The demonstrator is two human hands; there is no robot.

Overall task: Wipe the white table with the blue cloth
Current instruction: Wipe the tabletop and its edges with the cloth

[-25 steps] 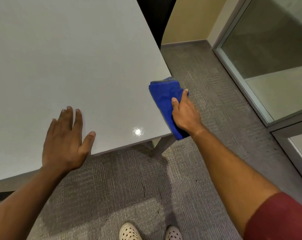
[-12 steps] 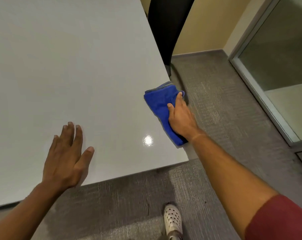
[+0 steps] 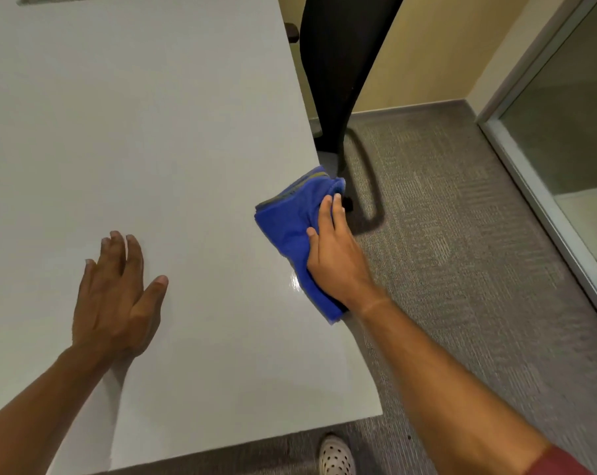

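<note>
The white table [image 3: 146,132] fills the left and middle of the view. A folded blue cloth [image 3: 290,221] lies on its right edge, partly hanging over the side. My right hand [image 3: 338,255] presses down on the cloth and grips it, fingers pointing away from me. My left hand [image 3: 115,296] rests flat on the tabletop near the front, fingers spread, holding nothing.
A black chair [image 3: 338,63] stands just past the table's right edge, close to the cloth. Grey carpet [image 3: 461,234] covers the floor to the right. A glass partition [image 3: 564,132] with a metal frame runs along the far right. My shoe [image 3: 336,455] shows below the table's front edge.
My right hand has slid the cloth along the table's right edge, away from the near corner. I have stepped closer, so more tabletop and the chair show. My left hand stays flat.
</note>
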